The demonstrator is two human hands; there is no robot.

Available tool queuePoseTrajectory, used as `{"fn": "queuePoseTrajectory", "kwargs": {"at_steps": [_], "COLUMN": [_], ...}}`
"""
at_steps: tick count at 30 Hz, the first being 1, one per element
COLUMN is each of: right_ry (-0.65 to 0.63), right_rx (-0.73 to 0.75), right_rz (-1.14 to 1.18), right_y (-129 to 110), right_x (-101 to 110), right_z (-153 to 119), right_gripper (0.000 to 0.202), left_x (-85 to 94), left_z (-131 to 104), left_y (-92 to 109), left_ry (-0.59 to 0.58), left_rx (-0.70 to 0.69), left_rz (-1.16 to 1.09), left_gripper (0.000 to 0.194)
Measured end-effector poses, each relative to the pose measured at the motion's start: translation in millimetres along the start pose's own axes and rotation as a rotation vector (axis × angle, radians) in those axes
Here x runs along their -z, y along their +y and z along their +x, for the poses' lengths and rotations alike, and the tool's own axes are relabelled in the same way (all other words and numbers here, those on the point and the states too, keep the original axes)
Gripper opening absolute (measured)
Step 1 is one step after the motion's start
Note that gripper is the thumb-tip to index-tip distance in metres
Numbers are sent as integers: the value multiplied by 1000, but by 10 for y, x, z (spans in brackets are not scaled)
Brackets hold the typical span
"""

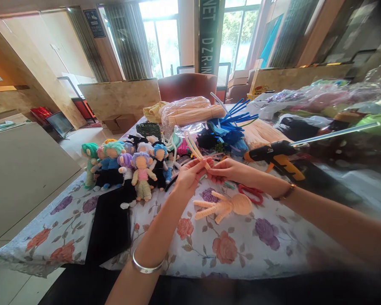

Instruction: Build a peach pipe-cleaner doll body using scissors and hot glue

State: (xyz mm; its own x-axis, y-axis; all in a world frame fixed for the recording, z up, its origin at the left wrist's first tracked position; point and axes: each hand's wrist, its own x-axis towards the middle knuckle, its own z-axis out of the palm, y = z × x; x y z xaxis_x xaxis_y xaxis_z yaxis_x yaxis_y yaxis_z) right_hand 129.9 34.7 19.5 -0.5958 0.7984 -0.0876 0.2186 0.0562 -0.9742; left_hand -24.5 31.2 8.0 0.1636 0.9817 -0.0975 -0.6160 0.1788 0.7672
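My left hand [192, 174] and my right hand [224, 170] meet over the middle of the table, both closed on a small bunch of cream pipe cleaners [193, 147]. The free ends of the bunch point up and away from me. Just below my hands, a bare peach doll body [230, 205] wound from pipe cleaner lies on its side on the cloth. Red-handled scissors [251, 194] rest beside its head, partly behind my right forearm. To the left stands a group of finished pipe-cleaner dolls [141, 171] with coloured hair.
A black and orange glue gun [277, 156] with a long glue stick lies to the right. Behind my hands are blue pipe cleaners [230, 129] and a plastic-wrapped peach bundle [190, 111]. A black flat object [110, 224] lies on the flowered tablecloth [209, 250]. Plastic bags [324, 99] crowd the right.
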Motion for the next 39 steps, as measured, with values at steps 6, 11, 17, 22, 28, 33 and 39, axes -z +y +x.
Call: {"fn": "queuePoseTrajectory", "kwargs": {"at_steps": [6,11,17,22,28,33,39], "right_ry": [-4,9,10,-26,-50,-70,-61], "right_rx": [-13,-28,-32,-13,-63,-122,-65], "right_rz": [-102,-180,-175,-119,-34,92,236], "right_y": [3,59,103,142,135,-6,-70], "right_x": [-50,-21,135,214,176,66,5], "right_z": [-14,-49,-184,-273,-370,-394,-366], "right_gripper": [47,45,45,42,37,36,35], "left_x": [-11,7,58,62,49,-13,-118], "left_z": [17,57,64,69,55,23,49], "left_y": [24,106,173,188,245,303,366], "left_ry": [50,141,177,147,56,15,71], "left_rx": [-25,-100,-252,-288,-151,-121,-200], "left_rz": [-66,-118,-66,-80,-374,-476,-512], "left_gripper": [21,22,14,12,17,28,31]}}
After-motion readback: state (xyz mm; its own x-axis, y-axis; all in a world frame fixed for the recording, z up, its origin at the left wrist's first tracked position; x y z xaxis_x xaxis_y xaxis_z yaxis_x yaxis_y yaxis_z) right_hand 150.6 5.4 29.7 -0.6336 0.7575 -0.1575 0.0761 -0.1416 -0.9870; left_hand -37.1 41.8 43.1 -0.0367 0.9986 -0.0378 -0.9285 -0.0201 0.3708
